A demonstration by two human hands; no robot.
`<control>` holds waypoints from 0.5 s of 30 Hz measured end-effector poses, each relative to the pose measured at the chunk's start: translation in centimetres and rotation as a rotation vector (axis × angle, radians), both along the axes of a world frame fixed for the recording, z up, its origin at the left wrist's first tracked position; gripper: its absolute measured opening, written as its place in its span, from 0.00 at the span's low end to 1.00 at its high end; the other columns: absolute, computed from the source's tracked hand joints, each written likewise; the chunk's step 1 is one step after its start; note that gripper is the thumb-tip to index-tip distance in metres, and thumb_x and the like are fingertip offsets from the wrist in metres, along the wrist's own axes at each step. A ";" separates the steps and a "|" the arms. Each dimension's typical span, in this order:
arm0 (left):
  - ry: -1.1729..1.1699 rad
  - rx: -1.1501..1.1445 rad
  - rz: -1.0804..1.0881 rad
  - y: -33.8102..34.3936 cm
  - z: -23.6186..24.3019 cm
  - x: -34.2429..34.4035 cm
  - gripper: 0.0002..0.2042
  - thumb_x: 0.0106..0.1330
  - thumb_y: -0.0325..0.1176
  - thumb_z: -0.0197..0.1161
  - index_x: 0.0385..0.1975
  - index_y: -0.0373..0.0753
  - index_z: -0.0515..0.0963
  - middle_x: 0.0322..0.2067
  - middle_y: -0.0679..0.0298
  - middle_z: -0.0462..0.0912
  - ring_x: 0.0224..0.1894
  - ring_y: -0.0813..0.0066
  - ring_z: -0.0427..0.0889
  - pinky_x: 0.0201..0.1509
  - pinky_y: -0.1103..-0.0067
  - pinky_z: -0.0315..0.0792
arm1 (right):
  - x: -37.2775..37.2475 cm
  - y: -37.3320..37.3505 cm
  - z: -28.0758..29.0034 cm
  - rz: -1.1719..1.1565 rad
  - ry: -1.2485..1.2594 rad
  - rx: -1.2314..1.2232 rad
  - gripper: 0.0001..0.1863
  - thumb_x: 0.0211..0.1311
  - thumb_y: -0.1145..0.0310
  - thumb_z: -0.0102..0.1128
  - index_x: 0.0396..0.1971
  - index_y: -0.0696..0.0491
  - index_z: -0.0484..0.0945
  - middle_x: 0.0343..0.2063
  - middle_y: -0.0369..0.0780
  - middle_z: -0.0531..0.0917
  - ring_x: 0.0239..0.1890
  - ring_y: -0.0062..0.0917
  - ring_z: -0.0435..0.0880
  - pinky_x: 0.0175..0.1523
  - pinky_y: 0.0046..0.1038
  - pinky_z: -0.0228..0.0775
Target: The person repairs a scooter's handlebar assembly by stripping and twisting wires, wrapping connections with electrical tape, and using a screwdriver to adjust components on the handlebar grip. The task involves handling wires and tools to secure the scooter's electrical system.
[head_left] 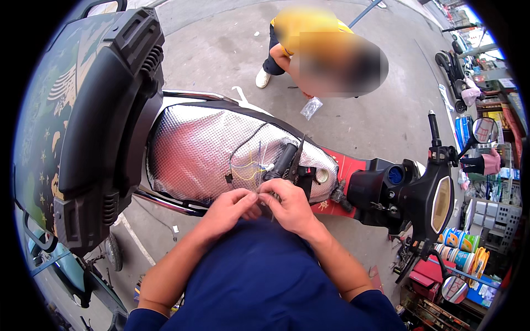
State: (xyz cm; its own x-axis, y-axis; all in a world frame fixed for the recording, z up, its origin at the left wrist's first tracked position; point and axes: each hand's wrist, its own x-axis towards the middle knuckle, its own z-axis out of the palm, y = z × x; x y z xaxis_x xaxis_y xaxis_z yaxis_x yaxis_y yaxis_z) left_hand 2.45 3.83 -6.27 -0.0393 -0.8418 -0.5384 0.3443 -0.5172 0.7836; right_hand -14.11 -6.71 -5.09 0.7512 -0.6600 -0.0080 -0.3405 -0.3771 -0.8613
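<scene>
My left hand (234,208) and my right hand (287,205) meet at the near edge of a scooter seat, over my dark blue shirt. Thumb and fingers are pinched together on both; whatever is between them is too small to make out. Just beyond the fingertips, thin blue, yellow and white wires (248,172) lie on the silver bubble-foil seat cover (201,146). A black cylindrical part resembling a handlebar grip (285,157) rests beside the wires. To its right, a roll of tape (322,175) sits on the foil.
A large black top box (110,121) rises at the left. The scooter's handlebar (434,129) and mirrors stand at the right, beyond a red footboard (345,164). Across the scooter, a person in yellow (309,25) bends over near a clear plastic bag (311,108). Shop goods (464,245) crowd the far right.
</scene>
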 end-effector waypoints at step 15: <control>-0.140 -0.040 0.470 -0.6 -4.9 1.0 0.07 0.63 0.26 0.61 0.34 0.34 0.70 0.30 0.59 0.82 0.32 0.74 0.82 0.39 0.79 0.76 | 3.1 -0.8 -4.2 -0.237 -0.075 0.918 0.08 0.66 0.70 0.59 0.36 0.60 0.76 0.26 0.36 0.81 0.28 0.14 0.77 0.32 0.18 0.68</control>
